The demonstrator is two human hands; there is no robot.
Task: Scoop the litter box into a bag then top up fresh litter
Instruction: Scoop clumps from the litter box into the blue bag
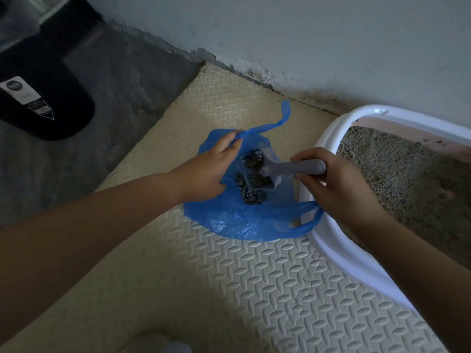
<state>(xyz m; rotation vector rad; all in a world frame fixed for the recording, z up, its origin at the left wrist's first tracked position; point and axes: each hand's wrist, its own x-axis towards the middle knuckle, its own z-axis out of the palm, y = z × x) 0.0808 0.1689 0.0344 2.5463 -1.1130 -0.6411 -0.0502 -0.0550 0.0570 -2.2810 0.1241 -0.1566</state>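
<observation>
Over the bag mouth: right grip [339,189], fingers curled round the handle of a grey slotted scoop [265,180] laden with dark clumps [251,197]. Left grip [206,171] pinches the rim of the blue plastic bag [237,222], which sits open on a beige foam mat [229,289], just beside the white litter box [328,141] of grey-brown litter [397,174].

Pale grey-blue wall [305,34] across top, grimy and chipped along its base. Dark grey concrete floor [122,103] on left. Beige foam mat [229,289] w/ raised tread pattern fills centre & btm. Black container [58,103], maybe a bin, w/ white label [23,94], top left. Light dim.
</observation>
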